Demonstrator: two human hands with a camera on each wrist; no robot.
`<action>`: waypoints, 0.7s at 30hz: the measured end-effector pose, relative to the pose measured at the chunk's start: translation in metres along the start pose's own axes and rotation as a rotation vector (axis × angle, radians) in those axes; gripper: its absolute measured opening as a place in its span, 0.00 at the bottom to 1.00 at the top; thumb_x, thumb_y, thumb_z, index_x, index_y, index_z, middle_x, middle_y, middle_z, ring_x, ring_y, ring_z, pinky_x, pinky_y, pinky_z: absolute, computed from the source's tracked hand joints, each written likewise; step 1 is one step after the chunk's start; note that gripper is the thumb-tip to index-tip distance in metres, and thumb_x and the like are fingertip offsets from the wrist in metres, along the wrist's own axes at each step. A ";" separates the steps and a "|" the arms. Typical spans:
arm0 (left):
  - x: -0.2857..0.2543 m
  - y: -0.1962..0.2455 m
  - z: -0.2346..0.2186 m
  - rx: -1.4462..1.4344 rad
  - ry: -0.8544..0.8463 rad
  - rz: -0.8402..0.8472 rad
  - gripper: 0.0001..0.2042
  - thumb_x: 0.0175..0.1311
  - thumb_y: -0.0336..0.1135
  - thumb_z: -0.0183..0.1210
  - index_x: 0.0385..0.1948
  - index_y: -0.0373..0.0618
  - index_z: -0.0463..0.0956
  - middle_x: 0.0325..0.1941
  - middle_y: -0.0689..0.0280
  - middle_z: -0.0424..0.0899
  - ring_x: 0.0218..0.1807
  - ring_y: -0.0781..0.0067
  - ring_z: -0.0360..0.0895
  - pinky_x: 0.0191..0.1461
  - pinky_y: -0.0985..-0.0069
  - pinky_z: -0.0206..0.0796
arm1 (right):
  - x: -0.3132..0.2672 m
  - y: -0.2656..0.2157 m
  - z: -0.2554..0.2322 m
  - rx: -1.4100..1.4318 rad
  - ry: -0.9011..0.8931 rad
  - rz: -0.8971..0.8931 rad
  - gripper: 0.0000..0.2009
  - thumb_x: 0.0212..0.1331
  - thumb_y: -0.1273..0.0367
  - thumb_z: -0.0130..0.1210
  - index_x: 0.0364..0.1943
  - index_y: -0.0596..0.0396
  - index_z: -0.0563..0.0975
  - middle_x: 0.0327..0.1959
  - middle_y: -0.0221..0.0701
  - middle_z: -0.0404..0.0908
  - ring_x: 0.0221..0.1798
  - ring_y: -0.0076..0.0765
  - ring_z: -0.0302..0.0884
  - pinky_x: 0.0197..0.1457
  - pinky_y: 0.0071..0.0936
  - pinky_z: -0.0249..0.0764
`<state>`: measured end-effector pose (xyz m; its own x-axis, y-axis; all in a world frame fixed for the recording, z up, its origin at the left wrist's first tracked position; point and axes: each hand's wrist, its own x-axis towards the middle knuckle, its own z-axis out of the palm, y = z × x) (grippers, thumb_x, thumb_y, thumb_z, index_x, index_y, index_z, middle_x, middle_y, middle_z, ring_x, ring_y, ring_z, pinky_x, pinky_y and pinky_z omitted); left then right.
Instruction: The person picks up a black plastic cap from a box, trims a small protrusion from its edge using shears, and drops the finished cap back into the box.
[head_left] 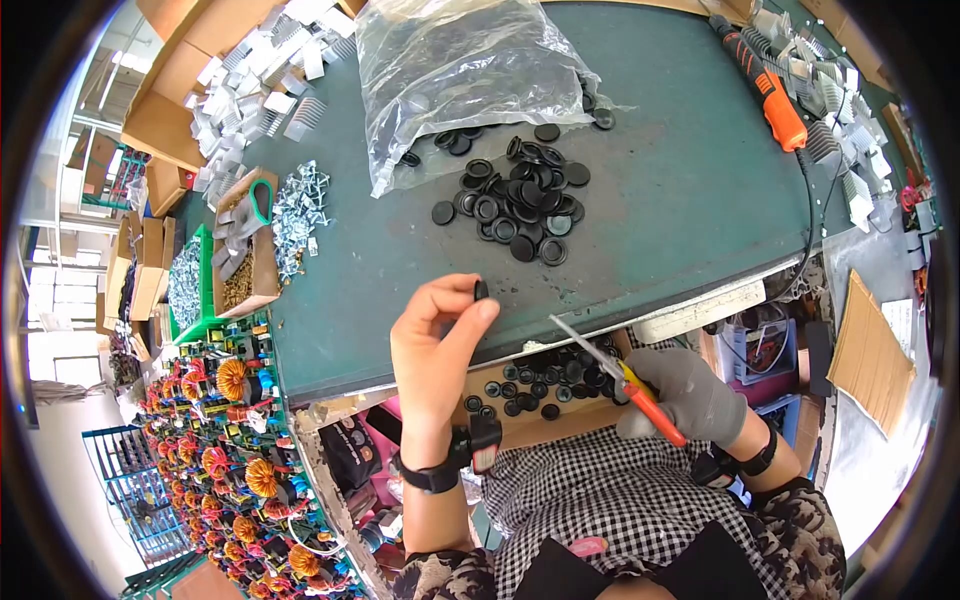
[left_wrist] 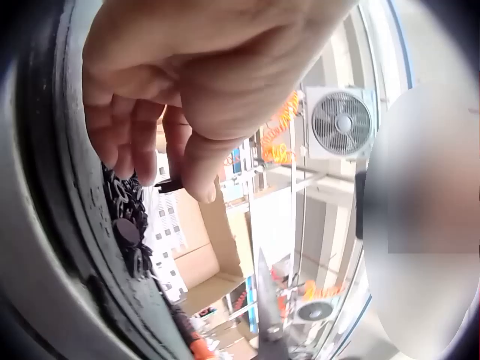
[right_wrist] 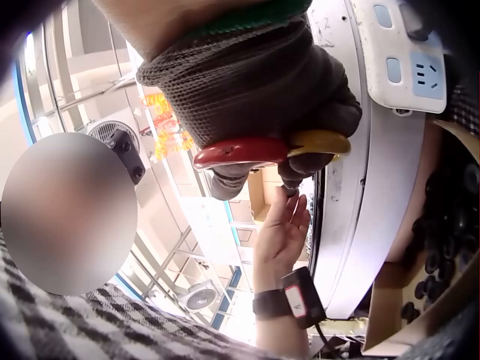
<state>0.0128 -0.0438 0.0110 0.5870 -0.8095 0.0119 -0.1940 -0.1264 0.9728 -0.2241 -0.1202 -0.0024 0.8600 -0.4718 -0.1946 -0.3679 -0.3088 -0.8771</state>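
Note:
My bare left hand (head_left: 435, 340) is raised just off the table's front edge, pinching a small black rubber grommet (head_left: 481, 290) between thumb and index finger. The grommet shows edge-on, partly covered by the fingertips. In a grey glove, my right hand (head_left: 692, 395) grips scissors (head_left: 652, 408) with red and yellow handles. Their pointed blades (head_left: 585, 340) angle toward the left hand, apart from the grommet. A heap of similar black grommets (head_left: 530, 195) lies on the green table (head_left: 660, 190). Below the table edge, an open cardboard box (head_left: 540, 430) holds more of them.
A clear plastic bag (head_left: 470, 70) lies behind the heap. Metal heat sinks (head_left: 260, 90) and loose screws (head_left: 298, 210) are at left, above stacked circuit boards (head_left: 232, 380) with copper coils. An orange-black corded tool (head_left: 780, 110) lies at right. A socket strip (right_wrist: 405, 60) runs along the table edge.

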 end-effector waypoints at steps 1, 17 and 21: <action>-0.004 0.002 -0.003 -0.356 -0.095 -0.111 0.07 0.51 0.29 0.62 0.26 0.40 0.72 0.38 0.62 0.79 0.39 0.78 0.72 0.45 0.79 0.63 | 0.001 -0.002 0.000 -0.127 -0.007 -0.040 0.30 0.38 0.43 0.60 0.30 0.58 0.71 0.21 0.37 0.72 0.24 0.44 0.73 0.27 0.34 0.67; -0.029 -0.009 0.008 -0.777 -0.174 -0.193 0.09 0.55 0.37 0.60 0.29 0.44 0.72 0.33 0.69 0.74 0.36 0.74 0.70 0.43 0.77 0.61 | 0.009 -0.025 0.008 -0.578 0.180 -0.174 0.27 0.36 0.47 0.62 0.26 0.57 0.70 0.21 0.35 0.72 0.22 0.40 0.71 0.27 0.32 0.65; -0.031 -0.010 0.011 -0.802 -0.159 -0.215 0.09 0.55 0.38 0.60 0.28 0.44 0.72 0.31 0.70 0.73 0.36 0.73 0.69 0.41 0.77 0.60 | 0.005 -0.024 0.008 -0.622 0.128 -0.124 0.28 0.35 0.45 0.61 0.25 0.56 0.70 0.20 0.34 0.73 0.22 0.40 0.72 0.26 0.32 0.65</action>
<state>-0.0121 -0.0235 -0.0019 0.4183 -0.8929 -0.1666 0.5615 0.1101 0.8201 -0.2077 -0.1085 0.0142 0.8745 -0.4845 -0.0206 -0.4377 -0.7703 -0.4638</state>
